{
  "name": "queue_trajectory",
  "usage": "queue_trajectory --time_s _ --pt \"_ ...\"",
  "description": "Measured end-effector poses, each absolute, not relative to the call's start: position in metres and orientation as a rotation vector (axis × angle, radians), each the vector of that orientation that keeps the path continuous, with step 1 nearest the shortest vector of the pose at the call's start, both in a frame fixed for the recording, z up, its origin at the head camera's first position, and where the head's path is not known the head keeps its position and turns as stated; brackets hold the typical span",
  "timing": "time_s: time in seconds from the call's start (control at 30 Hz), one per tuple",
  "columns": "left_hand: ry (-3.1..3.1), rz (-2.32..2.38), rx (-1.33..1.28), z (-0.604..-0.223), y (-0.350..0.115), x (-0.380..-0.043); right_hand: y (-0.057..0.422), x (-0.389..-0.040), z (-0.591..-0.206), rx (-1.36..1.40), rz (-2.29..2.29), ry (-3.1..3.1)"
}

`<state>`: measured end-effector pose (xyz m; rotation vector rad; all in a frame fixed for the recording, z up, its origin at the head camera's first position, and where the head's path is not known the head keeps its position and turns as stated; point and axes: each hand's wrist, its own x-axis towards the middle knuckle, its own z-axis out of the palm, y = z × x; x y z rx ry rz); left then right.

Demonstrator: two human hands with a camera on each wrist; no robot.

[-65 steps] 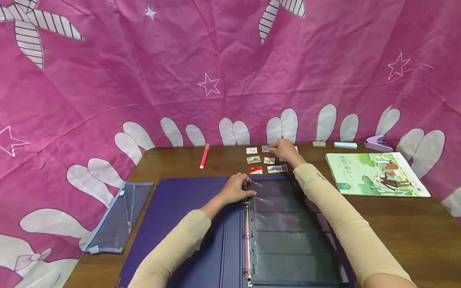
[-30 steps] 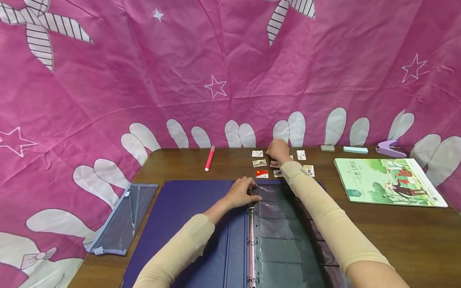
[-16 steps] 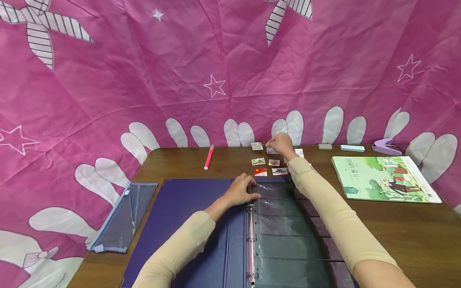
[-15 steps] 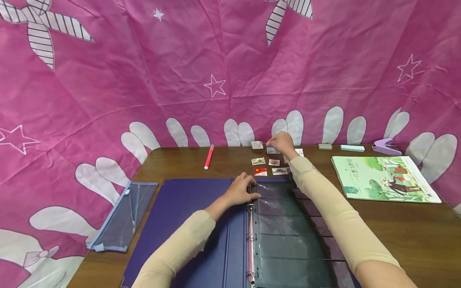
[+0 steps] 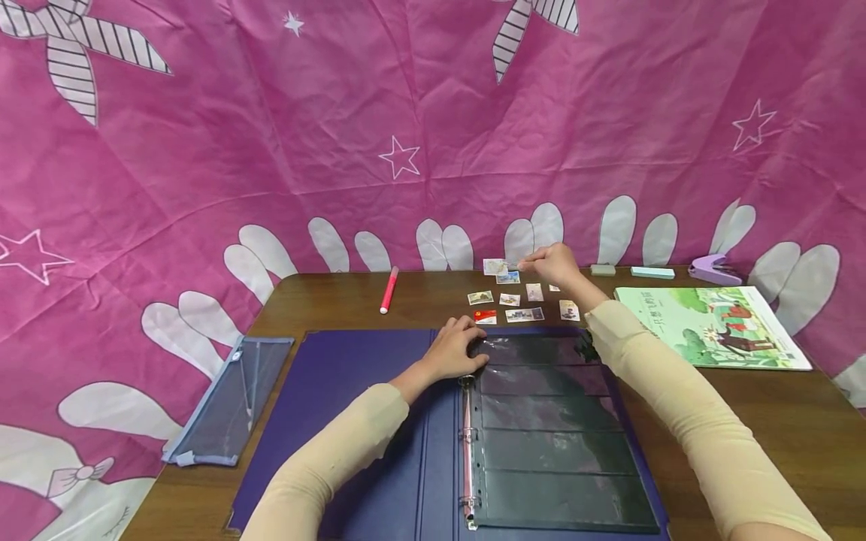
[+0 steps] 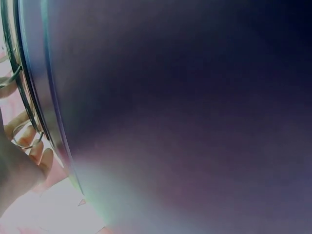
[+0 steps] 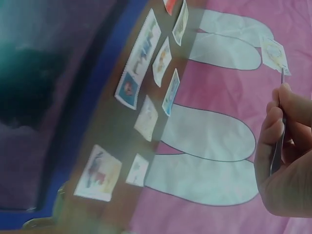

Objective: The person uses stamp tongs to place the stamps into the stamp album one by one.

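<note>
My right hand [image 5: 555, 263] pinches metal tweezers [image 7: 278, 151] between thumb and fingers. A pale postage stamp [image 7: 275, 53] sits at the tweezers' tip, raised above the back of the table. In the head view this stamp [image 5: 495, 267] overlaps the blue stamp [image 5: 507, 277] below it. My left hand [image 5: 452, 352] rests at the upper rings of an opened blue ring binder [image 5: 352, 406], thumb spread over the corner of the dark pocket page [image 5: 555, 421]. Its fingers [image 6: 36, 144] show beside a ring in the left wrist view.
Several stamps [image 5: 524, 315] lie in loose rows behind the binder. A red marker [image 5: 389, 290] lies to their left. At right are a green picture book [image 5: 710, 327], an eraser [image 5: 603, 270], a light blue bar [image 5: 652, 272] and a purple stapler [image 5: 715, 269]. A mesh pouch [image 5: 230, 402] lies at left.
My right hand went to the back-left stamp with the tweezers, raised it off the table and carried it right. The left hand stays at the binder rings.
</note>
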<state>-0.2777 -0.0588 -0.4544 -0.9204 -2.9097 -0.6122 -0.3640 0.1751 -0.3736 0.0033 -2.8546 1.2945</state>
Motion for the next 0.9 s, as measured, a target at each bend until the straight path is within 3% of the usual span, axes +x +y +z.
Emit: queue_trajectory --time_s 0.3,0.9 --pt "-2.91 -0.506 -0.941 -0.457 -0.055 -0.278 0.185 -0.344 -0.381 -0.004 1.571 -2.854" --pt "-2.871 -0.309 -0.922 -0.457 -0.05 -0.276 0.181 -0.33 -0.403 0.021 1.585 -2.86"
